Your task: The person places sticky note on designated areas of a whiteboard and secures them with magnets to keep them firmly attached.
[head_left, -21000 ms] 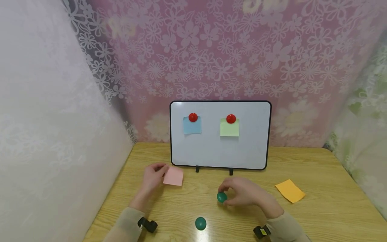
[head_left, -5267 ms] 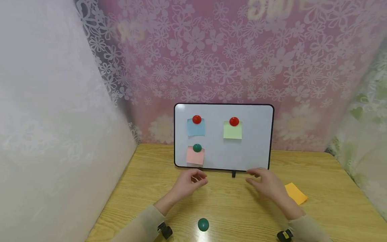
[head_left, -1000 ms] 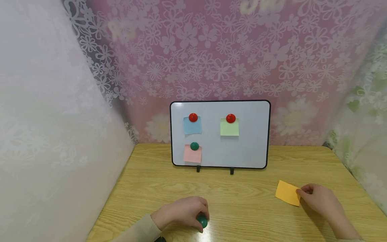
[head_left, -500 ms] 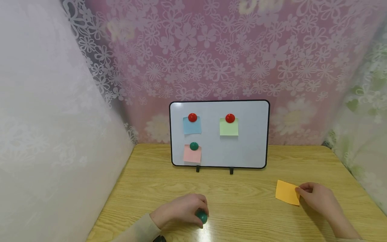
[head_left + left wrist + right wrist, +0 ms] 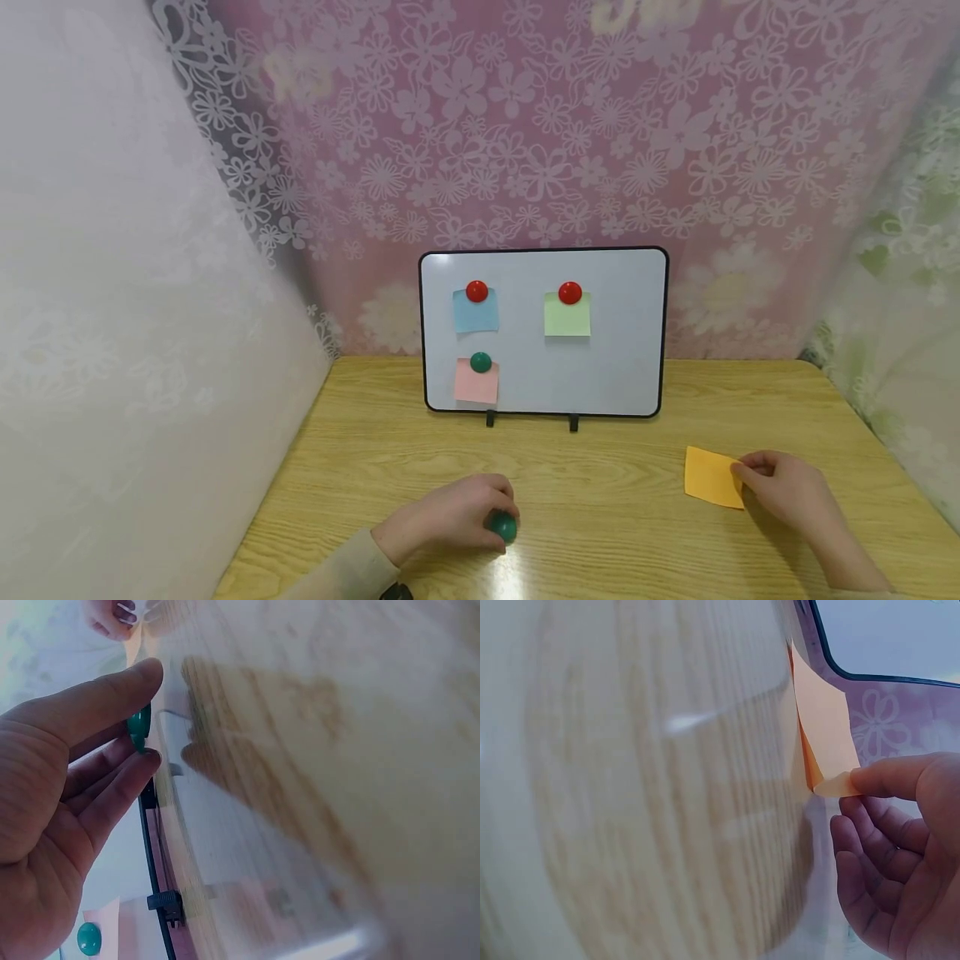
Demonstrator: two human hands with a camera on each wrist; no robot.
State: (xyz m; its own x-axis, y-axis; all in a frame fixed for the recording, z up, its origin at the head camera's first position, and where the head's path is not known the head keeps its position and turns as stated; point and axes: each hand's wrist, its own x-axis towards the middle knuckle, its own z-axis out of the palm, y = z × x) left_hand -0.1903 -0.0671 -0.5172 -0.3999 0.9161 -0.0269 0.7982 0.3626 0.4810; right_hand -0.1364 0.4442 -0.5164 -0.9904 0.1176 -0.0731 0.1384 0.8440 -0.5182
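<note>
Near the front of the table, my left hand (image 5: 453, 515) holds a round green magnet (image 5: 503, 527) between thumb and fingers. The left wrist view shows this magnet (image 5: 139, 724) edge-on, pinched at the fingertips. To the right, the thumb and fingers of my right hand (image 5: 795, 493) pinch the right edge of an orange sticky note (image 5: 711, 477). In the right wrist view the note (image 5: 823, 720) stands slightly bent, its lower part close to the tabletop.
A whiteboard (image 5: 615, 367) stands at the back on small black feet (image 5: 573, 423). Red magnets hold a blue note (image 5: 476, 315) and a light green note (image 5: 567, 318) on it. Below the blue one, a second green magnet (image 5: 481, 362) holds a pink note (image 5: 476, 386).
The pink note went from my left hand onto the board under a green magnet. Since then my hands took the other green magnet and the orange note; the magnet has just slid slightly forward.
</note>
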